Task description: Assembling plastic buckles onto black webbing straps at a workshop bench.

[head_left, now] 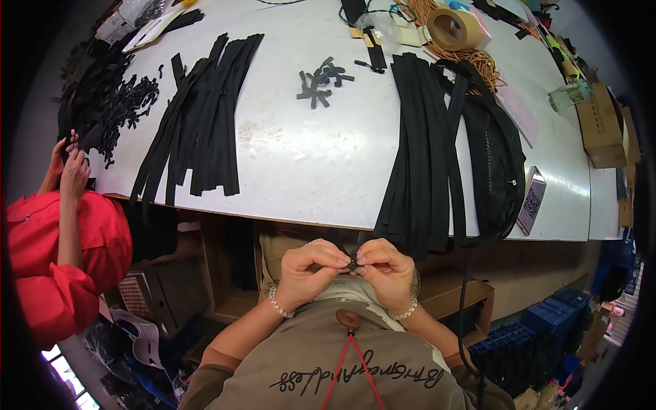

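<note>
Close to my body, just off the table's near edge, my left hand (309,272) and my right hand (389,275) pinch one small black piece (353,261) between their fingertips. It looks like a small buckle or strap end, but the fingers cover most of it. Ahead on the white table (307,157) lies a loose cluster of short black pieces (324,80). A fan of long black webbing strips (205,116) is spread to the left. Another bundle of black strips (425,150) lies to the right and hangs over the near edge.
Right of the strips rests a black mesh bag (493,164), with a tape roll (454,29) and tan cord (478,67) behind it. A black cable (463,301) hangs at my right. On the left, a person in red (68,253) handles black pieces beside a heap (126,106).
</note>
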Motion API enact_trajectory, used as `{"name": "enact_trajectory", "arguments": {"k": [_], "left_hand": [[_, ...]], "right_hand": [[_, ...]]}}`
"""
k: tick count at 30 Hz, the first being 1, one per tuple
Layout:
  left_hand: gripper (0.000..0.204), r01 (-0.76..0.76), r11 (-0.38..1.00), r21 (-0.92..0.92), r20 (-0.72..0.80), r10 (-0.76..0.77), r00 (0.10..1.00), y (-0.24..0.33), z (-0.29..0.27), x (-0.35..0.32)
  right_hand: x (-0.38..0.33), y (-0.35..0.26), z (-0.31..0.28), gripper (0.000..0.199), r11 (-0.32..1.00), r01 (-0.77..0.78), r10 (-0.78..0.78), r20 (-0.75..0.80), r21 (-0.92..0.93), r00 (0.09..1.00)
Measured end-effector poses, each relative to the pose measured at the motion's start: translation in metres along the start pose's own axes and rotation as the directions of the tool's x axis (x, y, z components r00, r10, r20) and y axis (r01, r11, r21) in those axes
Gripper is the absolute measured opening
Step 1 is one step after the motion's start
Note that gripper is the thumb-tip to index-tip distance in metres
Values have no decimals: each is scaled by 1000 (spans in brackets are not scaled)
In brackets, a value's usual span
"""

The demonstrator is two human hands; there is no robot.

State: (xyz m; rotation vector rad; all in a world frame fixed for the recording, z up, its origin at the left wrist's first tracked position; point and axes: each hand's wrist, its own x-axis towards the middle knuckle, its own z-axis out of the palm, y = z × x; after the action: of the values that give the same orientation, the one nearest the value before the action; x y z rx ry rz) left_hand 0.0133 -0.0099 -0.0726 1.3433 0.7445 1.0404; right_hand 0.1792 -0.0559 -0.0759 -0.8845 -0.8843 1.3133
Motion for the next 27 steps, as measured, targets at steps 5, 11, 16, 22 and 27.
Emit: {"name": "enact_trajectory", "arguments": {"k": [5,11,16,22,27], "left_hand": [[13,3,1000,-20,-5,-3,1000,-2,1,0],[8,192,979,-64,32,-190,981,-7,1,-6],[10,52,989,142,69,-62,996,5,0,0],[11,-45,978,202,66,32,997,12,3,0],[11,-89,973,211,56,79,995,12,3,-2]], "right_hand": [[0,0,0,15,1000,4,-4,-1,14,1000],[-2,-4,1,15,999,-35,35,-2,41,999],[-4,-9,3,15,994,-78,79,-4,80,997],[-6,-10,3,15,998,-34,33,31,44,999],[-7,-9,4,16,997,-33,30,45,75,999]]}}
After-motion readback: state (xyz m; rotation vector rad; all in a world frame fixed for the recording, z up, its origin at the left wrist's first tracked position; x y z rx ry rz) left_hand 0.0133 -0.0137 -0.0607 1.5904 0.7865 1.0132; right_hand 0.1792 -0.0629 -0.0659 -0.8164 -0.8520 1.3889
